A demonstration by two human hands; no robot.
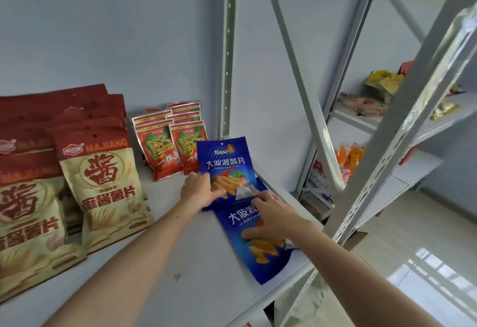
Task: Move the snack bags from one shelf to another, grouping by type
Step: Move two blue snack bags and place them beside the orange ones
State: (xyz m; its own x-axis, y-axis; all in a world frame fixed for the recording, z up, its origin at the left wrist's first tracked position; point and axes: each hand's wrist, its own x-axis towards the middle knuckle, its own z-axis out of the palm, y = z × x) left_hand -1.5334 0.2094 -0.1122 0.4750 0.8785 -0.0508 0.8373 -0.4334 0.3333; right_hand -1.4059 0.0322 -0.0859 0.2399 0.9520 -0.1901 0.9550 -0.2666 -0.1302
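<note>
You have two blue snack bags on the white shelf (165, 262). The rear blue bag (224, 164) stands nearly upright, its printed front facing you. The front blue bag (260, 246) lies flat at its 5 o'clock, top edge tucked under it. At 9 o'clock stand small red packets (165, 151) in rows, and farther toward 9 o'clock, tall beige-and-red bags (103, 184), all upright.
</note>
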